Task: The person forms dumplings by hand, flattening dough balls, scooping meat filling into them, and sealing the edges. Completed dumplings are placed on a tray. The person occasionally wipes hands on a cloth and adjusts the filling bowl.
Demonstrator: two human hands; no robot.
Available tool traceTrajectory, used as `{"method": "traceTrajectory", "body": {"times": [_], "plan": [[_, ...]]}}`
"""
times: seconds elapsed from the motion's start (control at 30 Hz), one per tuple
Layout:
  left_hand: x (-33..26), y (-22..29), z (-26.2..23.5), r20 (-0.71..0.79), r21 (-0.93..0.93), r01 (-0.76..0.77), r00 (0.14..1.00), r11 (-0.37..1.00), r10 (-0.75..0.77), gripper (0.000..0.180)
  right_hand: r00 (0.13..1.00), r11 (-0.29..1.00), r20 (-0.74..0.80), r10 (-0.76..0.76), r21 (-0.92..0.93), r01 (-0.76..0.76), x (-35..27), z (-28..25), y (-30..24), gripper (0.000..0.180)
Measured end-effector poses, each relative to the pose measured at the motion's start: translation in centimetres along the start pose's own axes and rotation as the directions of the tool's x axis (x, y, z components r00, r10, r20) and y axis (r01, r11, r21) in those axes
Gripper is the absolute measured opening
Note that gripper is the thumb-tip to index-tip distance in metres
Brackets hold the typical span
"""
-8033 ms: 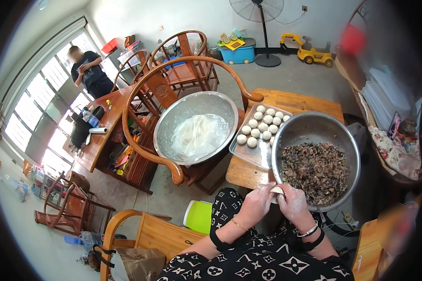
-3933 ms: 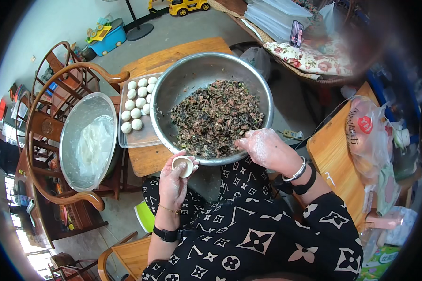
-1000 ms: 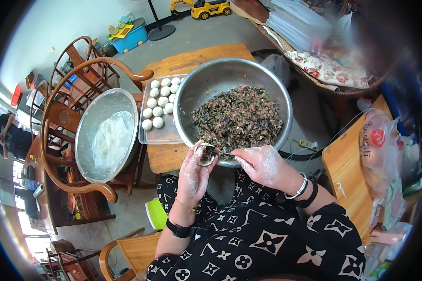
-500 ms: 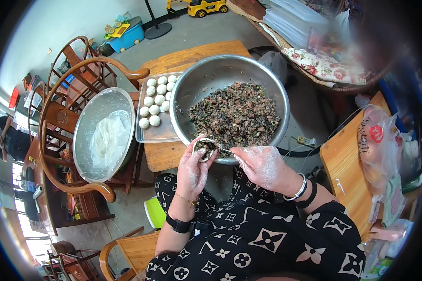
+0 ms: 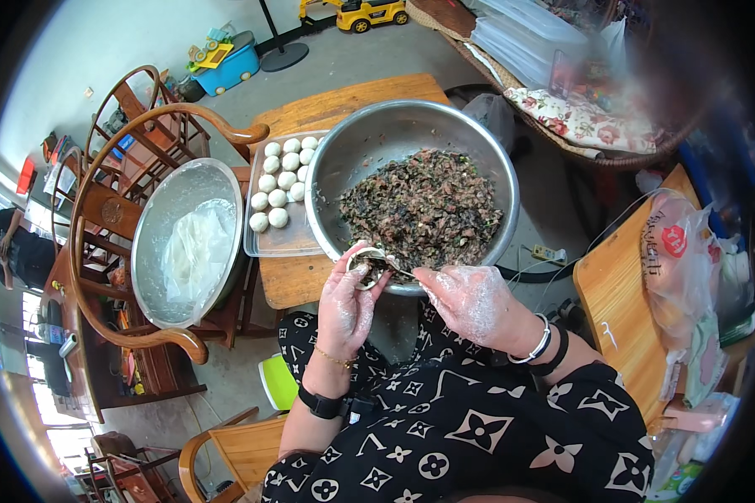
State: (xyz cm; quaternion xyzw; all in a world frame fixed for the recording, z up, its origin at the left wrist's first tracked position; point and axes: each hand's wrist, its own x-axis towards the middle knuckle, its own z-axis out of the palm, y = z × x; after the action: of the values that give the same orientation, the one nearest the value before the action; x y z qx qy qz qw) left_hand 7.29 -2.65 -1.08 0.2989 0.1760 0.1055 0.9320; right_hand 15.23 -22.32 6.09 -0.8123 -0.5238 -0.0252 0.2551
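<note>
Dough wrapper [image 5: 366, 267] sat cupped in the left hand [image 5: 346, 303], just at the near rim of the big steel bowl [image 5: 331, 180], open face up, partly loaded with dark filling. I could not tell a long axis; it looked roundish. Left fingers curled under it, cradling. Right hand [image 5: 470, 300], floured, pinched a thin utensil [image 5: 394, 270] between thumb and fingertips, tip pointing into the wrapper. Progress, as I judged it: about 10 finished white balls [image 5: 278, 183] lined the tray [image 5: 289, 241] left of the bowl; the minced filling [image 5: 424, 208] in the bowl remained plentiful, so much was left. Wrapper not yet closed.
</note>
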Motion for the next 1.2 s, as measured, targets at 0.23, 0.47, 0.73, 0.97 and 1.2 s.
{"method": "traceTrajectory", "body": {"times": [0.23,0.47,0.73,0.97,1.2], "plan": [[0.3,0.4,0.0,-0.035,0.010,-0.011,0.999,1.000,0.012,0.039,0.994,0.997,-0.106,0.019,0.080,-0.011,0.2,-0.2,0.0,0.028],[0.5,0.5,-0.2,-0.041,-0.087,0.005,0.999,0.996,-0.009,0.037,0.979,0.981,-0.193,0.069,0.193,-0.031,0.5,-1.9,0.2,0.028],[0.5,0.7,0.1,0.011,-0.039,-0.017,1.000,0.999,0.017,0.041,0.992,0.994,-0.127,0.023,0.112,-0.009,0.8,-2.5,0.3,0.027],[0.4,0.8,0.2,0.042,-0.014,0.000,0.999,1.000,0.001,0.047,0.998,0.997,-0.011,-0.055,-0.052,0.054,1.1,-1.5,0.0,0.031],[0.4,1.1,-0.6,0.093,-0.189,0.016,0.996,0.982,0.001,0.052,0.998,0.999,-0.060,-0.034,0.031,0.036,1.4,-3.2,0.3,0.034]]}}
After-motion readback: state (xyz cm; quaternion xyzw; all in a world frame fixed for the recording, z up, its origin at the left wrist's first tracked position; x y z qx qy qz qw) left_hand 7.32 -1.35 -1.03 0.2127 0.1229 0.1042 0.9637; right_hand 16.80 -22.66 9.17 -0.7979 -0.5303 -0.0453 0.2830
